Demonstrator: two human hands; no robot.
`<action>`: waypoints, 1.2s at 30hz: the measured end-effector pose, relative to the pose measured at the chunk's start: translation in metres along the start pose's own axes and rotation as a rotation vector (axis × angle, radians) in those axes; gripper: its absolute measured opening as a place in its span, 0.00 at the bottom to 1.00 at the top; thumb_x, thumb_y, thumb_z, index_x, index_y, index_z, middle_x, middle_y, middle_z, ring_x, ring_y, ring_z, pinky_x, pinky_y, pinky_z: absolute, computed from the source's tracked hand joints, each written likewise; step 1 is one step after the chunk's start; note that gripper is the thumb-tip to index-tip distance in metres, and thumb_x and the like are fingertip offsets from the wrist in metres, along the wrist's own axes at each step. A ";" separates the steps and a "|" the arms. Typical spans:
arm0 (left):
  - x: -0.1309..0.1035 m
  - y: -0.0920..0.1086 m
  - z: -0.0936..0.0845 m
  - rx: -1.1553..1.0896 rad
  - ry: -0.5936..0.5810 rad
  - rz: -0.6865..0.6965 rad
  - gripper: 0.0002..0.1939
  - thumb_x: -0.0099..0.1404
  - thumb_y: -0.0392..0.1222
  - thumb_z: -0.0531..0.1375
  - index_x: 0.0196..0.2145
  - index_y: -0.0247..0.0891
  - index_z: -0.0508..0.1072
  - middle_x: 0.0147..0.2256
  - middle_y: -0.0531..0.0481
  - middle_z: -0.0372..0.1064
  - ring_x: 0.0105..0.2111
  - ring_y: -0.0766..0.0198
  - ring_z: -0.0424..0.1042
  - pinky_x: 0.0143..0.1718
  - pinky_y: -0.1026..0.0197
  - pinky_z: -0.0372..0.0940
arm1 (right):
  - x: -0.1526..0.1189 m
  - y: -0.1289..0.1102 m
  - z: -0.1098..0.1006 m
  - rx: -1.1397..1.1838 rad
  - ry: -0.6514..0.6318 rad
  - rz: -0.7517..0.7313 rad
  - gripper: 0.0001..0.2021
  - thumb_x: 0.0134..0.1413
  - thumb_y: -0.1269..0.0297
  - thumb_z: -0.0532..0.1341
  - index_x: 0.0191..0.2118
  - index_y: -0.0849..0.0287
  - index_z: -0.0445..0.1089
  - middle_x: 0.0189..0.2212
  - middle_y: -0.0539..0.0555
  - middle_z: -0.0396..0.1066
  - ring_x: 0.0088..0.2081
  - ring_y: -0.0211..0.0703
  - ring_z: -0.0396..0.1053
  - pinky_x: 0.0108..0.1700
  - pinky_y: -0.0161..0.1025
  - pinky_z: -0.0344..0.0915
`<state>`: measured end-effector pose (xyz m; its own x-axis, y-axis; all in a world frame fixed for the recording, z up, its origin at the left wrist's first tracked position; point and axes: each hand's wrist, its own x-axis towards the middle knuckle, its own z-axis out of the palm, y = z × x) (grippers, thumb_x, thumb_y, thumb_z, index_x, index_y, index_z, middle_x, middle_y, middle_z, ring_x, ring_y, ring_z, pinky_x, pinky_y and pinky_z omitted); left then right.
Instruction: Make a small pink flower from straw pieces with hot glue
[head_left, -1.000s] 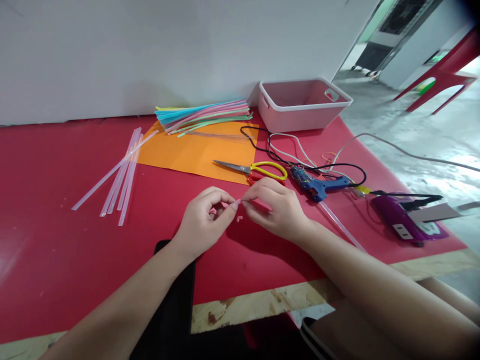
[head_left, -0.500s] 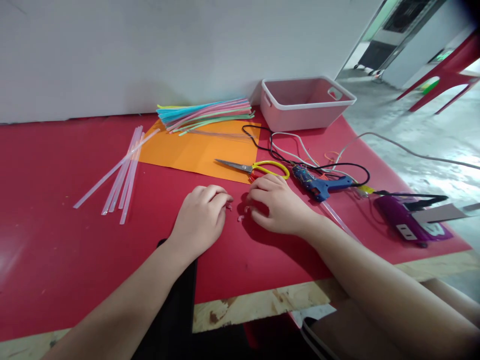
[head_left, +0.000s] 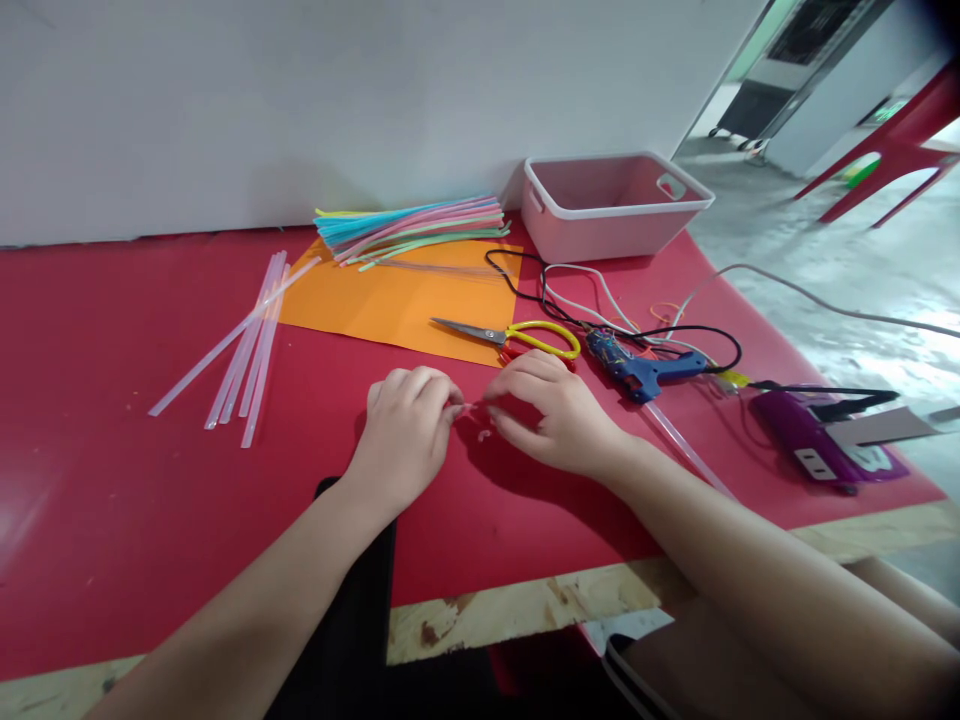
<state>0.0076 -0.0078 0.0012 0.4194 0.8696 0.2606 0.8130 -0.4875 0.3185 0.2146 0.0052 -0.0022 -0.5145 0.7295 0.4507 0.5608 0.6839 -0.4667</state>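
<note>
My left hand (head_left: pixel 411 425) pinches a small, thin pink piece (head_left: pixel 469 406) between thumb and forefinger, low over the red tabletop. Facing it, my right hand (head_left: pixel 551 410) has its thumb and forefinger curled with the tips close together at the right end of that piece. What these tips hold is too small to make out. Another tiny pink bit (head_left: pixel 484 434) lies on the table below the gap between the hands. Scissors (head_left: pixel 491 335) with yellow and red handles rest just beyond my right hand, partly on an orange sheet (head_left: pixel 360 305).
Pink flat strips (head_left: pixel 251 350) lie to the left. Colourful pipe cleaners (head_left: pixel 412 230) are heaped at the back beside a pink basket (head_left: pixel 607 235). A blue glue gun (head_left: pixel 637 370), tangled cables and a purple power strip (head_left: pixel 817 445) occupy the right. A black flat object (head_left: pixel 367 590) sits under my left forearm.
My right fingertips have drawn in and slightly up toward my left hand. The pink piece at my left fingertips now points across the narrowed gap; the loose bit stays on the table.
</note>
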 end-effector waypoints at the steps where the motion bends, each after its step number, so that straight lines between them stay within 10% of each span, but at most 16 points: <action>1: 0.000 0.001 -0.001 -0.047 0.001 -0.003 0.06 0.70 0.38 0.52 0.38 0.39 0.69 0.40 0.46 0.73 0.41 0.54 0.67 0.41 0.51 0.58 | 0.000 0.000 0.001 0.011 0.004 -0.013 0.04 0.55 0.68 0.62 0.38 0.58 0.71 0.36 0.55 0.74 0.40 0.47 0.67 0.45 0.46 0.65; 36: -0.002 0.008 -0.009 -0.092 0.112 0.098 0.08 0.67 0.41 0.57 0.35 0.40 0.75 0.38 0.48 0.75 0.40 0.56 0.67 0.43 0.50 0.58 | 0.000 -0.002 0.001 0.020 0.058 -0.083 0.03 0.56 0.70 0.61 0.36 0.58 0.71 0.34 0.55 0.75 0.38 0.46 0.68 0.44 0.45 0.66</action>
<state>0.0098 -0.0141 0.0113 0.4431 0.8059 0.3926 0.7278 -0.5791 0.3675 0.2124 0.0036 -0.0022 -0.5195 0.6689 0.5318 0.5044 0.7423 -0.4411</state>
